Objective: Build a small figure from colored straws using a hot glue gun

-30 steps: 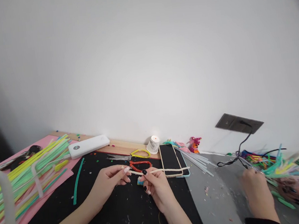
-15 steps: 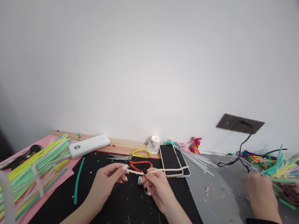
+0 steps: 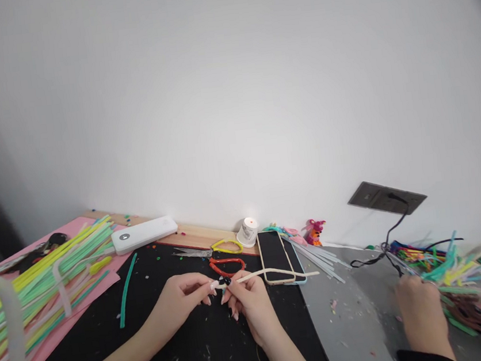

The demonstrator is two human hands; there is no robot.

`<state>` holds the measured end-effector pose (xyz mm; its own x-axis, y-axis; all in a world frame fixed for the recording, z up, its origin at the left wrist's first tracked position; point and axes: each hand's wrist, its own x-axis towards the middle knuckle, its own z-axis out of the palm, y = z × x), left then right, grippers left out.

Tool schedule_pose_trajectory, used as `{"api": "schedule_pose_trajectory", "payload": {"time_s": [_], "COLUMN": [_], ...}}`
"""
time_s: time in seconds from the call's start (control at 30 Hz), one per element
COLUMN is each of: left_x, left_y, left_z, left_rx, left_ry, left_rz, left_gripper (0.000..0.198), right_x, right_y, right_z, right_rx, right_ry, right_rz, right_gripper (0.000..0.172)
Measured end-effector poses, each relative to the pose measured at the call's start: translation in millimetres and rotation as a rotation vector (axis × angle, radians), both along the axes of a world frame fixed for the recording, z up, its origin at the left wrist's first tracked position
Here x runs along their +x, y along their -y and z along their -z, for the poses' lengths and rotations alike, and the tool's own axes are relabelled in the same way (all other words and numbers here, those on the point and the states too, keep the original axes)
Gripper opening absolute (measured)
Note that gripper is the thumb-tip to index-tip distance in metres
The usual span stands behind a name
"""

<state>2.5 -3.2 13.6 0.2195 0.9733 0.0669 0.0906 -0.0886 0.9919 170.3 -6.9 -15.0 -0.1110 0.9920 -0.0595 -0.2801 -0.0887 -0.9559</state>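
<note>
Clock readings are taken from between my fingertips. At nine to ten o'clock, a bundle of yellow, green and pink strips [image 3: 75, 251] lies across a pink sheet [image 3: 81, 310]. A white device [image 3: 151, 234] with a round button sits at ten o'clock, and a single teal strip [image 3: 128, 292] lies by itself at nine on the black mat [image 3: 199, 347].

My left hand [image 3: 180, 300] is above the mat, thumb and forefinger pinching the left end of a cream strip [image 3: 268, 270]. At twelve, scissors [image 3: 210, 253] lie with one yellow and one red loop, blades pointing to ten. My right hand [image 3: 252, 301], just beside the left, grips the same strip between thumb and fingers. From there its free length bows slightly upward and runs to three o'clock, passing in view over the lower part of two phones [image 3: 275, 255]; I cannot tell whether it touches them.

An upturned paper cup [image 3: 247, 233] stands at one o'clock, by the wall. At two I note a pink-and-orange figure [image 3: 315, 233] and, farther off, a dark wall socket [image 3: 384, 198] with a black cable. Pale strips [image 3: 319, 258] lie nearer three. Beyond, toward four, is another person's hand [image 3: 422, 307]; its grasp is unclear.
</note>
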Motion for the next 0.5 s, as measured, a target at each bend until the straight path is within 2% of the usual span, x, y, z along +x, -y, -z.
{"api": "schedule_pose_trajectory", "payload": {"time_s": [0.2, 0.5], "left_x": [-1.3, -0.2], "left_y": [-0.1, 3.5], "left_z": [2.6, -2.1], "left_rx": [-0.007, 0.018], "left_ry": [0.045, -0.037], "left_rz": [-0.019, 0.004], "left_gripper": [0.015, 0.021], "right_x": [-3.2, -5.4], "right_y": [4.0, 4.4], "right_z": [-4.8, -2.1], "right_rx": [-0.013, -0.024], "right_ry": [-0.001, 0.001], "right_rz": [-0.059, -0.07], "right_gripper": [0.03, 0.037]}}
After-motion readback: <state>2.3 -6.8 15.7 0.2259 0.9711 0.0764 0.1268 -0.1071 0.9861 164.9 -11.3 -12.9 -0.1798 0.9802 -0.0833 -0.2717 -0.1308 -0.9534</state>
